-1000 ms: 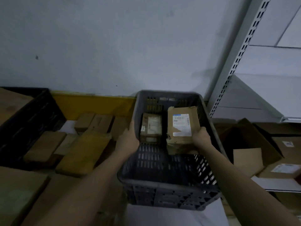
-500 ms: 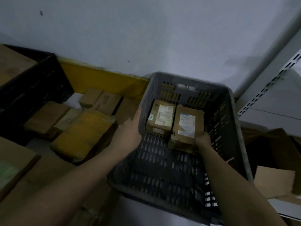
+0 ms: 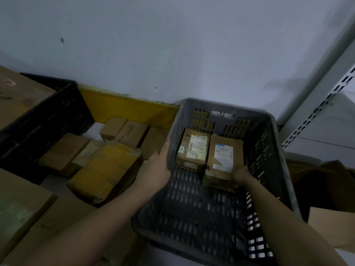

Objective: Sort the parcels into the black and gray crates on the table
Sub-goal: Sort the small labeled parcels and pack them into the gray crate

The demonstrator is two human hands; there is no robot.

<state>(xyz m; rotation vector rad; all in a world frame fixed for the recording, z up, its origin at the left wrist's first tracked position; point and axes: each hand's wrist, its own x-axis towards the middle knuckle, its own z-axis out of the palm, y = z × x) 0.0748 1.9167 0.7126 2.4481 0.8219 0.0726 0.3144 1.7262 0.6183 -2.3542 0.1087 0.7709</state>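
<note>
A gray slotted crate (image 3: 272, 169) stands at centre right. Two brown parcels with white labels lie side by side at its far end. My left hand (image 3: 156, 168) grips the crate's left rim, thumb on the outside. My right hand (image 3: 241, 174) is inside the crate and holds the near end of the right parcel (image 3: 223, 156). The left parcel (image 3: 194, 150) lies free beside it. A black crate (image 3: 48, 114) stands at far left with a large cardboard piece on top.
Several loose brown parcels (image 3: 124, 129) and a yellow-wrapped one (image 3: 103, 169) lie between the two crates. Flat cardboard (image 3: 17, 206) covers the near left. A perforated metal shelf upright (image 3: 317, 110) and open cartons (image 3: 330, 181) stand at right.
The view has swung down and left. My right hand has lowered the right parcel deeper into the gray crate beside the other one. My left hand keeps its hold on the rim.
</note>
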